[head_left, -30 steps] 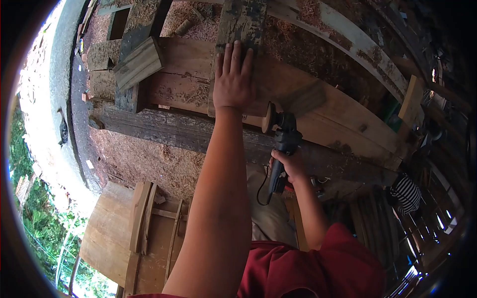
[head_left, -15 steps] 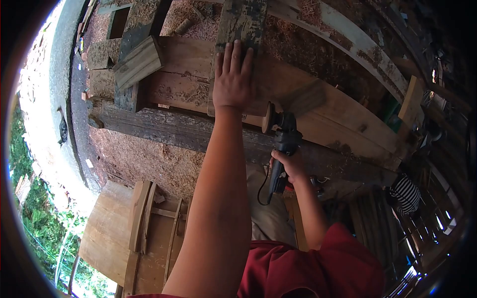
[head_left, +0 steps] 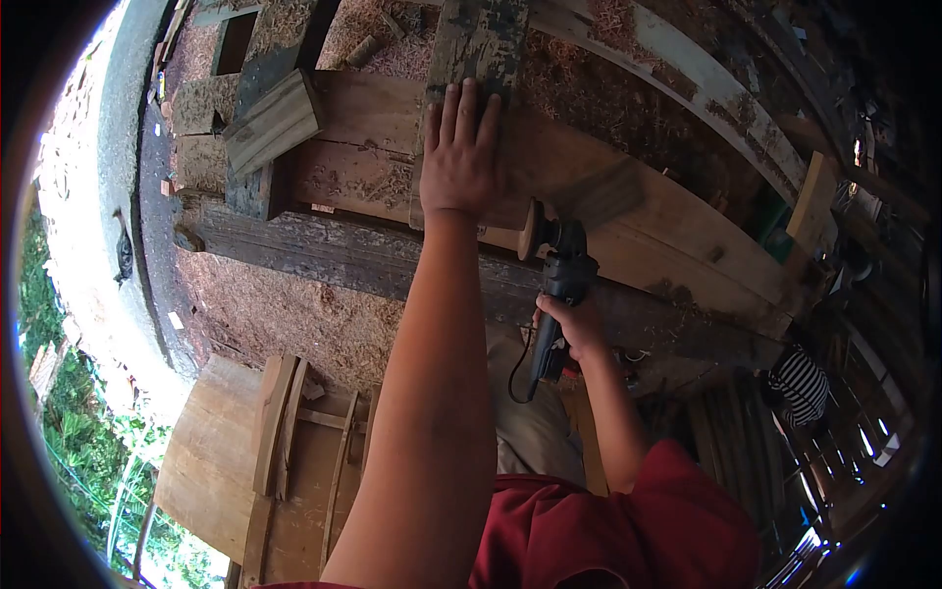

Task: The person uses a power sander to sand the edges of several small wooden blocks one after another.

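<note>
My left hand [head_left: 459, 157] lies flat with its fingers spread on a worn wooden board [head_left: 478, 49] that crosses the workbench planks. My right hand [head_left: 574, 327] is wrapped round the body of a black angle grinder [head_left: 566, 278]. The grinder's round disc [head_left: 531, 230] faces left, near the end of the board just right of my left wrist. Whether the disc touches the wood I cannot tell. A black cord [head_left: 515, 378] curves from the tool's lower end.
A short loose board [head_left: 273, 124] rests at the upper left. A thick dark beam [head_left: 304, 247] runs along the bench's near side. Wood shavings [head_left: 294, 314] cover the ground. Plywood [head_left: 211, 452] and strips lie lower left. Striped cloth [head_left: 800, 385] is at the right.
</note>
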The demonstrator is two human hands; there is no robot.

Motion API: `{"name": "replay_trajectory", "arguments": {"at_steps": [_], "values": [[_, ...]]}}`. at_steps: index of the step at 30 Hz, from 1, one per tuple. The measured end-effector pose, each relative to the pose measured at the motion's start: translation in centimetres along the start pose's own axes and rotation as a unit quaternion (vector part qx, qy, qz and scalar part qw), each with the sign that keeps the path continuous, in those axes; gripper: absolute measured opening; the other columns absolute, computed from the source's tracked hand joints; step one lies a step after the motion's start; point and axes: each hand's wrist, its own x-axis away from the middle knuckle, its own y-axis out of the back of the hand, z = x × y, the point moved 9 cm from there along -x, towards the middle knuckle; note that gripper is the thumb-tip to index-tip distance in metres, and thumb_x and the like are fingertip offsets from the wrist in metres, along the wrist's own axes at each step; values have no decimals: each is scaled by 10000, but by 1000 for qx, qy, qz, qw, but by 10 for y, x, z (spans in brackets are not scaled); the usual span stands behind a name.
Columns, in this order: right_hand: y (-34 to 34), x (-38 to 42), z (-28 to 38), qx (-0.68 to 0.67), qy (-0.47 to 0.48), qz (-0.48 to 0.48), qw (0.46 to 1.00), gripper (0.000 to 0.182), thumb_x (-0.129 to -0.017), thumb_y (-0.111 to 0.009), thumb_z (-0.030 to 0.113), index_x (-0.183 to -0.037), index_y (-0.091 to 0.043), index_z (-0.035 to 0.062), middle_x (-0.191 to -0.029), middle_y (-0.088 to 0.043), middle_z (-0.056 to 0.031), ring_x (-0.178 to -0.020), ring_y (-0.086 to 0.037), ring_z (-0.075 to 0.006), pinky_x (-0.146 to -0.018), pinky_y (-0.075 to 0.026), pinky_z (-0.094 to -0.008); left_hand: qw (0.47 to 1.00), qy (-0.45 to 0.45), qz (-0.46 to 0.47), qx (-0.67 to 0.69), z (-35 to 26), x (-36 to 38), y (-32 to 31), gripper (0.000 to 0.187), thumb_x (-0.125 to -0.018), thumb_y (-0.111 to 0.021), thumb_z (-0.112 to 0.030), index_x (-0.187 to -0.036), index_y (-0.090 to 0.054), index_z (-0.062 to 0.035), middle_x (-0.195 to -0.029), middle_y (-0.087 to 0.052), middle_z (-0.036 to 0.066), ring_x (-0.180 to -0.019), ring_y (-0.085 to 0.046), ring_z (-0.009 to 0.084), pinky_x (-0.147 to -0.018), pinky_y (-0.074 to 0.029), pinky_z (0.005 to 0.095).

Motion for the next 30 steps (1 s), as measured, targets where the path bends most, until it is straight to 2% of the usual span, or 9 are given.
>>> {"name": "replay_trajectory", "arguments": {"at_steps": [22,25,30], "values": [[0,6,-10,-6,-12,4,1000,191,-893,-830,61,-1007,-686,9,-825,-728,-99,-685,-748,-222,-647,-631,-397,1000,4,5,-6,0,1,-1,698,-1000,-533,-300,-1682,-437,-186,-1778,-342,171,-1663,-290,383,-1365,-221,573],[-1,9,-12,-18,-32,5,999,231,-871,-844,53,-1013,-666,13,-841,-733,-102,-681,-733,-214,-645,-608,-387,1000,3,4,-8,-1,0,0,692,-1005,-533,-304,-1681,-440,-188,-1780,-340,168,-1665,-289,378,-1364,-223,569],[1,10,-19,-37,-13,-11,999,252,-862,-851,37,-1011,-650,10,-839,-728,-107,-678,-731,-217,-643,-610,-394,1000,3,-3,-2,0,0,0,676,-1019,-534,-322,-1677,-451,-187,-1780,-344,166,-1665,-290,376,-1361,-228,563]]}}
